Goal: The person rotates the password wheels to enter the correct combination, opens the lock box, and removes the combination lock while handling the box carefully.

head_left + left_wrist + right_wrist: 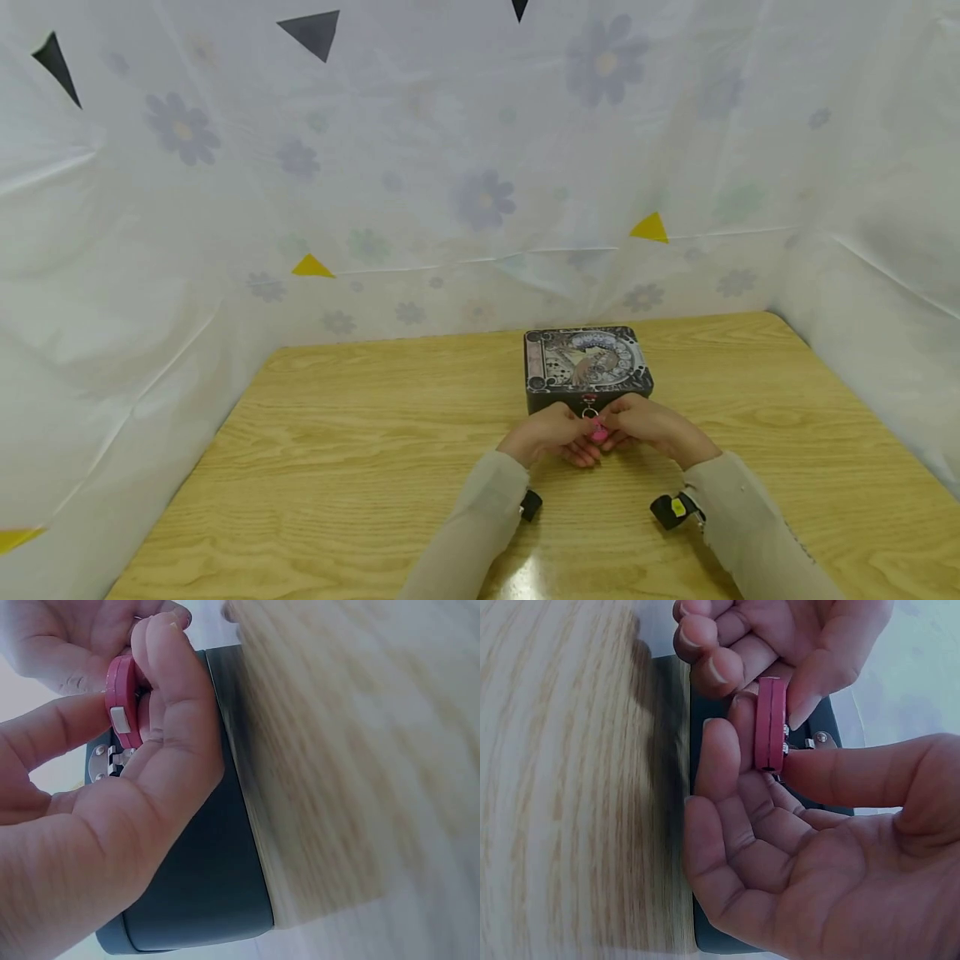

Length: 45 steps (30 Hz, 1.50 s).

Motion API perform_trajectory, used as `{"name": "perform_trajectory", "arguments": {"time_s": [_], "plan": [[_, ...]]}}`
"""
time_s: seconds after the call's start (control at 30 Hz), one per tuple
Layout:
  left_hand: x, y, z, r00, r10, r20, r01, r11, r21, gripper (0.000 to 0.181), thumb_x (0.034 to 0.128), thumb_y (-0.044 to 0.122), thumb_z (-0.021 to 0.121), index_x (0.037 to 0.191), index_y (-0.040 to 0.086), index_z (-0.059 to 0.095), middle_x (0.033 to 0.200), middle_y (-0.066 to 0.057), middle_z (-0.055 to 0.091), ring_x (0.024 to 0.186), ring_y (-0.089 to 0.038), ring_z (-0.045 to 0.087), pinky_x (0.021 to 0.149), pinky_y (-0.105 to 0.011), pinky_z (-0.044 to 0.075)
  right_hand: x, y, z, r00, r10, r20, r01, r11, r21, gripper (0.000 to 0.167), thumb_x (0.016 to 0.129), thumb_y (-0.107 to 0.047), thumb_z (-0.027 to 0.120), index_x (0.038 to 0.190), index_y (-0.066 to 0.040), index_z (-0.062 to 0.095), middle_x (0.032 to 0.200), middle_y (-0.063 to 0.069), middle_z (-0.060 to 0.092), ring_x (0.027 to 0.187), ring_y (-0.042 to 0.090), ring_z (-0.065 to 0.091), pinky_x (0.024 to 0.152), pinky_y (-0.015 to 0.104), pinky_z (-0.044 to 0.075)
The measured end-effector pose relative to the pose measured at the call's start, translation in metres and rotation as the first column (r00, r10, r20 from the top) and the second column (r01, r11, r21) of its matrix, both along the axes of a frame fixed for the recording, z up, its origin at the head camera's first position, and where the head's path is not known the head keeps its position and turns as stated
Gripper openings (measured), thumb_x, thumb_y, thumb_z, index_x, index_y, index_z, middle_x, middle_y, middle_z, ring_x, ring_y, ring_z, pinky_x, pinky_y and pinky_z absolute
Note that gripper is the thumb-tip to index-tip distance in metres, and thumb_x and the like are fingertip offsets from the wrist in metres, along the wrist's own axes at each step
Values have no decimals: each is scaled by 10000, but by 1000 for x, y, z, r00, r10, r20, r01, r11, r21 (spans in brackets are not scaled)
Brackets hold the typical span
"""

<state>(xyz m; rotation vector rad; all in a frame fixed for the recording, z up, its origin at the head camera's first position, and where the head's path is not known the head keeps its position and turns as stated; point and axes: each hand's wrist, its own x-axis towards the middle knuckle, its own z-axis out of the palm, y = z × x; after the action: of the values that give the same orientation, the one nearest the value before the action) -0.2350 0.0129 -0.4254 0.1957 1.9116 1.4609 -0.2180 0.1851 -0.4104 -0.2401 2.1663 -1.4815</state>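
A small pink padlock [598,432] hangs by its shackle at the front of a dark box [588,362] with a decorated lid. My left hand [546,429] pinches the padlock between thumb and fingers from the left. From the other side, my right hand [654,423] holds it too, its thumb [855,776] against the face with small metallic parts. A pale rectangular inset shows on the padlock's edge [118,701] in the left wrist view. Behind the fingers, the box's metal clasp [101,763] is partly covered. The lid is down.
The box stands on a wood-grain table [360,450], toward its back edge. White flowered sheeting [420,167] hangs behind and at both sides, with yellow and black triangles on it. A black wrist strap [671,510] shows at the right sleeve.
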Motion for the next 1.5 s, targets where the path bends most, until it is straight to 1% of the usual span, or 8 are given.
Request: {"name": "perform_trajectory", "arguments": {"time_s": [0.23,0.5,0.8,1.03,1.2,1.33,1.43,1.5], "plan": [[2,0,1,1000,14,-2,-14,999,-30,371,1020,201,447,863,-49,671,754,-169,694,556,-160,612,609,-322,580,0,1,0,1000,9,0,-9,1000,4,305,967,0,400,1137,213,537,839,87,671,763,182,661,697,328,551],[2,-1,1,1000,3,-2,-3,999,-51,375,1017,221,474,873,-58,680,790,-191,703,563,-155,619,631,-337,585,1,-1,0,1000,-9,14,9,1000,3,300,962,-4,406,1128,195,557,835,86,663,758,178,653,703,329,549],[0,-1,-1,1000,-14,-4,14,1000,-13,364,1022,194,470,897,-85,669,773,-174,695,559,-139,602,628,-307,579,-1,-2,-1,1000,-11,12,11,1000,-5,291,962,6,380,1100,188,560,834,88,664,767,195,660,719,345,555],[-1,-2,1,1000,-4,6,4,1000,10,344,1010,184,498,906,-94,671,765,-172,691,561,-143,603,633,-302,580,-2,-2,-2,1000,-10,7,10,1000,-7,291,965,7,385,1107,194,558,842,88,665,776,211,664,725,348,557],[-1,-3,4,1000,-2,-23,1,999,-42,361,1013,189,469,881,-77,674,771,-188,698,572,-161,620,627,-323,583,-2,-2,-1,1000,-13,8,13,1000,-2,293,968,9,386,1112,201,554,856,97,664,773,202,664,729,351,558],[0,-6,7,997,-34,-62,28,995,-95,360,1006,156,456,900,-106,679,801,-228,701,578,-172,637,615,-331,584,-1,-2,0,1000,-18,18,18,1000,5,296,974,8,388,1127,207,545,880,111,665,770,195,665,727,344,559],[0,-9,10,995,-65,-71,57,992,-112,337,1001,120,464,909,-128,674,800,-234,698,566,-164,628,608,-325,583,0,-2,0,999,-23,24,23,1000,13,302,976,3,388,1137,210,538,887,116,667,773,195,665,721,337,555],[1,-9,10,995,-71,-63,64,992,-112,322,993,103,478,900,-137,671,785,-230,695,548,-156,610,600,-316,579,0,-2,0,999,-30,29,29,999,15,306,975,-3,394,1144,209,536,888,112,666,777,195,665,721,335,555]]}}
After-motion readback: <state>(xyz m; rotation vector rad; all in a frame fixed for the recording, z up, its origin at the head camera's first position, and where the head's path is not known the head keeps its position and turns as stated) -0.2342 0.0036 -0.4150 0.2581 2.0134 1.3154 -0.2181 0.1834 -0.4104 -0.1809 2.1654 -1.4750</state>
